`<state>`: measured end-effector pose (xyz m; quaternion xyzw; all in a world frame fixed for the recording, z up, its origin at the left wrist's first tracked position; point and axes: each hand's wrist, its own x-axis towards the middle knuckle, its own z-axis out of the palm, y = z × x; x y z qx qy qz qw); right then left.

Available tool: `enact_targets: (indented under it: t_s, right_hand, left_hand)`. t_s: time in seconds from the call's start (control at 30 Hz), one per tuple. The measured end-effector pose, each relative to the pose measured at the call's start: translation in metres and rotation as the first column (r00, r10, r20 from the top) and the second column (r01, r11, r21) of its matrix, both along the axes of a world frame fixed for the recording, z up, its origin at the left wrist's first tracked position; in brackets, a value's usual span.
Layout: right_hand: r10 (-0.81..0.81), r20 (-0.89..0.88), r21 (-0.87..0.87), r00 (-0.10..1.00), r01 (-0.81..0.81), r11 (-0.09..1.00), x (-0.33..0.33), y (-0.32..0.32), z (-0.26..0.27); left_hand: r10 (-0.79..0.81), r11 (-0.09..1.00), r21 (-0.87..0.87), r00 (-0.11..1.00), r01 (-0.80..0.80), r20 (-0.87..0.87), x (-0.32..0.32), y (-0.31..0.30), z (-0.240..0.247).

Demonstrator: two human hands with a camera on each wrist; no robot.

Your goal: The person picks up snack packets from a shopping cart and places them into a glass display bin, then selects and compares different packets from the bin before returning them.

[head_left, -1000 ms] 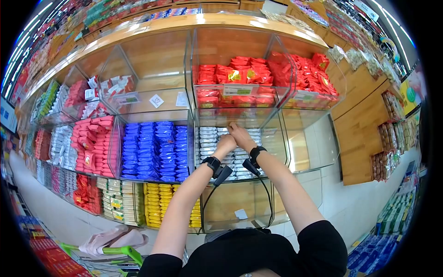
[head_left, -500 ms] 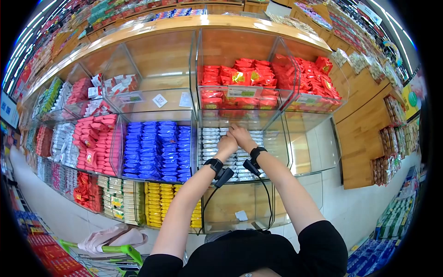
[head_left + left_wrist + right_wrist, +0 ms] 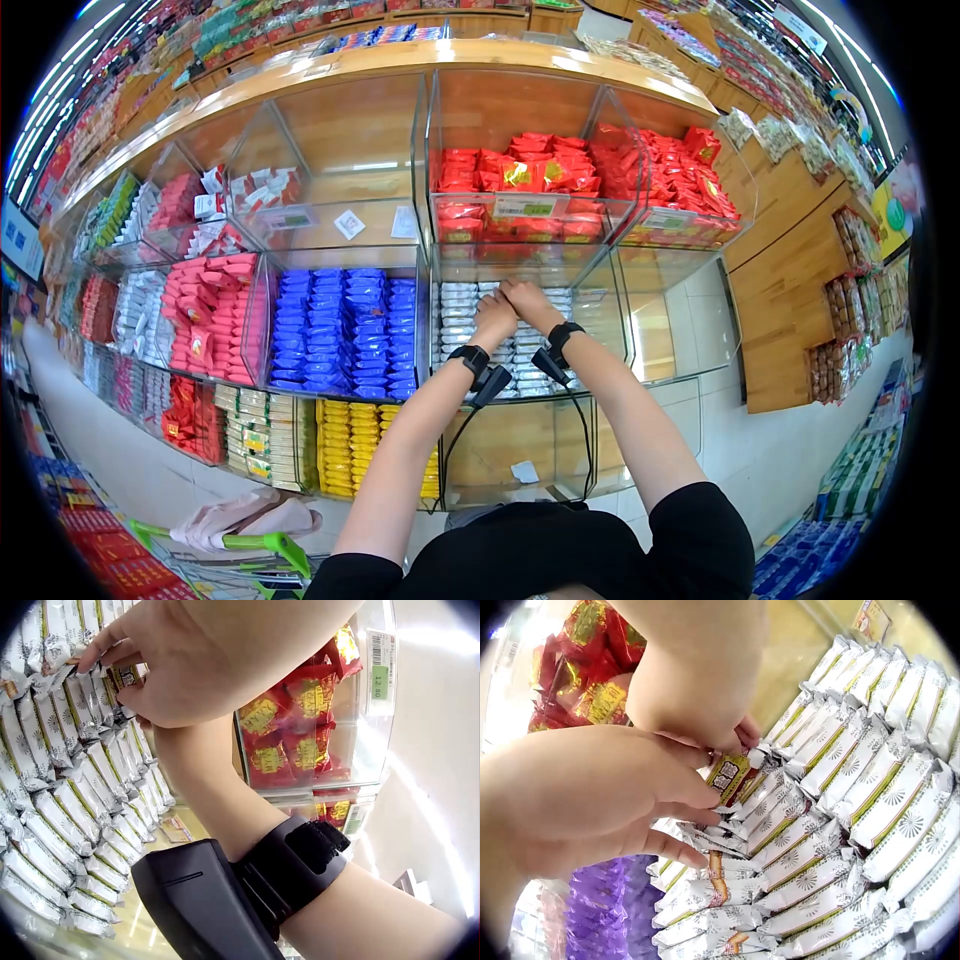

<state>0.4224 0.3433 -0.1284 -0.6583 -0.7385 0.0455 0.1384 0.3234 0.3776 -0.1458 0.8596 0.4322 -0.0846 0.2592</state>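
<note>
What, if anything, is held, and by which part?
A wrapped packet sits between the left hand and right hand, but whether either grips it, or where, cannot be told.

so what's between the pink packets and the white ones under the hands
In the head view, the blue packets lie between the pink packets and those white packets, flanked by clear dividers.

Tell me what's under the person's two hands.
Beneath the left hand and right hand lie rows of white-wrapped packets; a red-and-gold label shows between the hands. Whatever lies directly beneath them is covered.
</note>
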Motion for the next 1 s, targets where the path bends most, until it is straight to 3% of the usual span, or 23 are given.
enact_targets:
  t_s: [0.27,0.47,0.57,0.63,0.73,0.77,0.83,0.9,1.0]
  right_hand:
    - [-0.049,-0.078,0.054,0.996,0.053,0.997,0.003,-0.002,-0.012]
    - [-0.037,-0.059,-0.014,0.998,0.036,0.999,0.006,-0.002,-0.009]
    - [-0.035,-0.107,-0.031,0.994,0.031,0.999,0.01,-0.005,-0.009]
    - [-0.081,-0.033,-0.105,0.996,0.077,0.992,0.01,-0.008,-0.005]
    - [-0.107,-0.076,-0.165,0.991,0.093,0.982,0.007,-0.01,-0.002]
    - [-0.137,-0.071,-0.244,0.988,0.116,0.963,0.005,-0.012,0.003]
    - [-0.118,-0.122,-0.238,0.985,0.086,0.967,0.004,-0.016,0.012]
    - [-0.127,-0.202,-0.292,0.971,0.065,0.954,0.003,-0.021,0.022]
    - [-0.142,-0.16,-0.282,0.977,0.092,0.955,0.0,-0.032,0.04]
  left_hand:
    - [0.013,0.995,-0.095,0.999,-0.016,-0.033,-0.001,-0.002,0.03]
    - [-0.023,0.996,-0.09,0.994,0.013,-0.107,-0.001,-0.001,0.028]
    - [0.038,0.992,-0.119,0.999,-0.033,0.037,-0.002,0.007,0.008]
    - [0.022,0.992,-0.122,1.0,-0.019,0.019,0.0,0.012,0.005]
    - [0.044,0.993,-0.114,0.998,-0.039,0.047,-0.001,0.018,0.0]
    - [-0.03,0.989,-0.138,0.993,0.046,0.114,0.0,0.026,-0.01]
    - [-0.116,0.982,-0.116,0.956,0.152,0.27,-0.005,0.028,-0.009]
    - [-0.101,0.984,-0.114,0.956,0.137,0.275,-0.008,0.027,-0.007]
    - [-0.063,0.988,-0.117,0.955,0.1,0.29,-0.01,0.025,0.0]
